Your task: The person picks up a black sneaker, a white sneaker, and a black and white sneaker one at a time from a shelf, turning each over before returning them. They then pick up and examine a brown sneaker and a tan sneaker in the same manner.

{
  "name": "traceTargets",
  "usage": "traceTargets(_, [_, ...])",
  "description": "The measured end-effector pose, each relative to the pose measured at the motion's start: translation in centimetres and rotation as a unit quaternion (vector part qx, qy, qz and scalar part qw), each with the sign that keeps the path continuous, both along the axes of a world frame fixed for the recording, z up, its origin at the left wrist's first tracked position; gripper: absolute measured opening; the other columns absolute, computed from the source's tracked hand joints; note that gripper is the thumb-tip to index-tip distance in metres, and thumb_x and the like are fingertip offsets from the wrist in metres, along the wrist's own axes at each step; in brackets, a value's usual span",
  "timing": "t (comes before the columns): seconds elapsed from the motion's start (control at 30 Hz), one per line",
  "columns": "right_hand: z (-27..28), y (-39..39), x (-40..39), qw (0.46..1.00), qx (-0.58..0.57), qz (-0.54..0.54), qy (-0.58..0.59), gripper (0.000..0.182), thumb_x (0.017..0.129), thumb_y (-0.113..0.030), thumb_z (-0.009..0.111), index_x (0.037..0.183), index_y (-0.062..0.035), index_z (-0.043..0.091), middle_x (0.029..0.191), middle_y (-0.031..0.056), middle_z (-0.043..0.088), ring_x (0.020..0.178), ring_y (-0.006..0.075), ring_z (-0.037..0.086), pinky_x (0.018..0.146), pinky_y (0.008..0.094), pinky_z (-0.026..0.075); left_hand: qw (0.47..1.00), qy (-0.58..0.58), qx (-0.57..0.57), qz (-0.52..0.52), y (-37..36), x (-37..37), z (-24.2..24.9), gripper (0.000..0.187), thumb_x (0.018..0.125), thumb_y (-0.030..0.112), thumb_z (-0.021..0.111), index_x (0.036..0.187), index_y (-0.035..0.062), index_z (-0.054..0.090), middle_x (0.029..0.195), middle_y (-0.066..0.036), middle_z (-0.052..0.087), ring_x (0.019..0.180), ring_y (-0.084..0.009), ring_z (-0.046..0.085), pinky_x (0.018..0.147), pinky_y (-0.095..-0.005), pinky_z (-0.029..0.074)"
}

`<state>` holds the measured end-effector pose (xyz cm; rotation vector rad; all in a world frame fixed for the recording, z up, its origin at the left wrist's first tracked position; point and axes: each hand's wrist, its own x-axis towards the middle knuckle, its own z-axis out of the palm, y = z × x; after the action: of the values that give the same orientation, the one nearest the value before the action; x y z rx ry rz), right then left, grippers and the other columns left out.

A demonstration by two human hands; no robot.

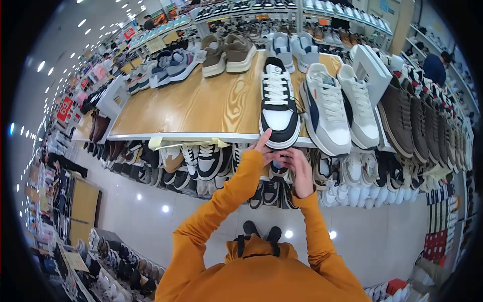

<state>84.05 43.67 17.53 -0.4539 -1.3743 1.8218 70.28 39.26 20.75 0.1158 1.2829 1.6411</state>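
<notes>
While the left hand [259, 149] is touching the toe of a black-and-white sneaker [278, 108] with one digit, its other fingers are mostly hiding from me; whether it is gripping, I cannot tell. Right hand [300, 168]: holding nothing that I can make out, fingers extending loosely just below the toe, close to the left fingertips.

Sneaker: standing on the wooden desk [176, 110], sole down, toe pointing at the wearer and overhanging the front edge.

Judgement on handling: with the toe overhanging, a light, even touch from both sides should be keeping the shoe straight; hard pushing at one corner would be risking a twist into the white-and-beige sneakers [324, 118] standing just beside it. Clean fingertips would be sparing the white toe panel.

Farther out: brown sneakers [238, 53] are standing behind, toward the desk's far edge. More shoes [207, 162] are filling the space under the desk, packed closely. Red boxes [435, 245] are stacking up at far right; their contents are not showing.
</notes>
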Motion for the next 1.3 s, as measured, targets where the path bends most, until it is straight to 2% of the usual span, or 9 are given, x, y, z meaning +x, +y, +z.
traceTargets(0.23, [-0.4, -0.4, 0.8, 0.983, -0.12, 0.139, 0.001, 0.056, 0.094, -0.047, 0.024, 0.119, 0.0005, 0.041, 0.109, 0.0137, 0.054, 0.096, 0.0224, 0.056, 0.085, 0.0338, 0.043, 0.994, 0.037, -0.087, -0.045, -6.8, 0.3, 2.6, 0.05, 0.078, 0.045, 0.062, 0.106, 0.004, 0.057, 0.089, -0.011, 0.065, 0.062, -0.0215, 0.062, 0.062, -0.0252, 0.047])
traceTargets(0.33, [-0.4, 0.1, -0.5, 0.98, -0.153, 0.122, 0.019, 0.056, 0.092, -0.047, 0.033, 0.119, 0.0011, 0.041, 0.109, 0.0114, 0.054, 0.097, 0.0193, 0.054, 0.084, 0.0316, 0.043, 0.996, 0.021, -0.04, -0.077, -7.2, -0.1, 2.2, 0.052, 0.078, 0.043, 0.062, 0.114, 0.0066, 0.051, 0.102, -0.011, 0.061, 0.082, -0.0234, 0.062, 0.077, -0.0312, 0.048])
traceTargets(0.47, [0.9, 0.7, -1.8, 0.988, -0.099, 0.097, -0.075, 0.048, 0.085, -0.026, 0.059, 0.12, 0.0022, 0.041, 0.112, 0.0082, 0.053, 0.098, 0.0123, 0.05, 0.084, 0.0253, 0.04, 0.996, -0.041, 0.021, -0.075, -6.6, -1.2, 0.8, 0.052, 0.076, 0.027, 0.068, 0.117, 0.0109, 0.042, 0.112, -0.01, 0.053, 0.098, -0.0248, 0.057, 0.086, -0.0372, 0.047])
traceTargets(0.6, [-1.6, 0.3, -1.3, 0.99, -0.096, 0.104, -0.018, 0.048, 0.083, -0.012, 0.06, 0.123, 0.0025, 0.037, 0.114, 0.0082, 0.051, 0.103, 0.0127, 0.049, 0.088, 0.0259, 0.038, 0.998, 0.013, -0.017, -0.052, -6.3, -0.8, -0.6, 0.057, 0.072, 0.015, 0.072, 0.119, 0.0098, 0.04, 0.114, -0.012, 0.05, 0.102, -0.0233, 0.055, 0.087, -0.0365, 0.046])
traceTargets(0.77, [-8.5, -2.1, 3.0, 0.98, -0.095, 0.166, 0.051, 0.07, 0.073, -0.004, 0.068, 0.13, -0.0002, 0.026, 0.124, 0.0089, 0.043, 0.112, 0.0168, 0.044, 0.095, 0.03, 0.035, 0.992, 0.055, 0.007, -0.112, -9.7, 2.4, -8.6, 0.089, 0.061, 0.012, 0.08, 0.131, 0.0099, 0.025, 0.117, -0.012, 0.051, 0.107, -0.0214, 0.05, 0.089, -0.0344, 0.042])
traceTargets(0.87, [-12.0, -3.8, 6.4, 0.976, -0.072, 0.177, -0.106, 0.076, 0.066, -0.003, 0.073, 0.128, -0.0011, 0.029, 0.122, 0.009, 0.045, 0.11, 0.017, 0.045, 0.093, 0.0304, 0.037, 0.983, 0.096, 0.068, -0.144, -12.5, 5.5, -16.1, 0.087, 0.063, 0.01, 0.078, 0.131, 0.0124, 0.024, 0.119, -0.011, 0.051, 0.106, -0.0199, 0.05, 0.09, -0.0326, 0.041])
traceTargets(1.0, [-19.1, -7.7, 10.3, 0.968, -0.114, 0.164, -0.155, 0.057, 0.067, -0.006, 0.074, 0.116, 0.0004, 0.046, 0.11, 0.0068, 0.054, 0.099, 0.0137, 0.051, 0.086, 0.0278, 0.041, 0.987, -0.041, 0.012, -0.158, -16.3, 9.1, -20.5, 0.07, 0.071, 0.007, 0.072, 0.125, 0.0105, 0.027, 0.114, -0.01, 0.053, 0.103, -0.0182, 0.052, 0.088, -0.0329, 0.042])
traceTargets(1.1, [-18.7, -9.2, 11.0, 0.97, -0.121, 0.088, -0.192, 0.039, 0.071, -0.006, 0.071, 0.105, 0.0022, 0.055, 0.101, 0.0072, 0.06, 0.091, 0.014, 0.055, 0.08, 0.0281, 0.044, 0.97, 0.027, -0.024, -0.239, -16.6, 9.8, -22.2, 0.068, 0.072, 0.013, 0.071, 0.123, 0.0079, 0.026, 0.11, -0.013, 0.055, 0.099, -0.0181, 0.053, 0.082, -0.0287, 0.044])
traceTargets(1.3, [-20.2, -5.0, 7.0, 0.943, -0.209, 0.014, -0.258, 0.042, 0.071, -0.017, 0.073, 0.104, 0.0041, 0.057, 0.094, 0.0091, 0.062, 0.084, 0.0148, 0.058, 0.076, 0.0279, 0.046, 0.975, -0.02, -0.162, -0.153, -10.9, 6.8, -25.4, 0.062, 0.065, 0.02, 0.076, 0.113, 0.0058, 0.04, 0.096, -0.008, 0.056, 0.079, -0.0123, 0.053, 0.066, -0.0234, 0.044])
